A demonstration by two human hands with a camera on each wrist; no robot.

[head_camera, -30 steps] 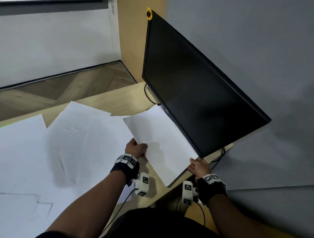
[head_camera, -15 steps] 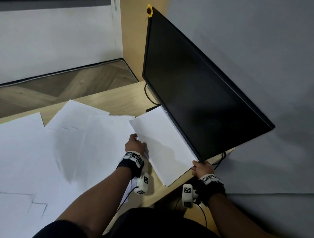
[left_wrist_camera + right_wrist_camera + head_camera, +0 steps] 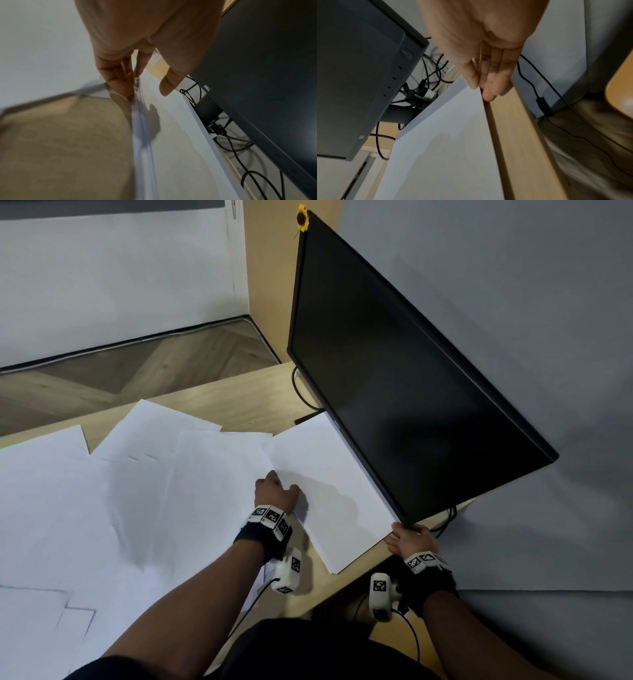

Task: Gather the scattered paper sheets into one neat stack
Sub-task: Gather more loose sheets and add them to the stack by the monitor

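Matt paper sheets (image 3: 102, 508) — wood-grain desk (image 3: 239, 402)

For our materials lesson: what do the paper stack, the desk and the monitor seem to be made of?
Paper stack: thin matte white paper, layered edges showing.
Desk: light wood or wood-look laminate, faint grain; which, unclear.
Monitor: dark, probably plastic bezel around a slightly glossy screen.

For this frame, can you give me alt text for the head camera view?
A person's left hand and right hand touch opposite edges of a small stack of white paper on a wooden desk, beside a dark tilted monitor. More loose sheets lie spread across the desk to the left.
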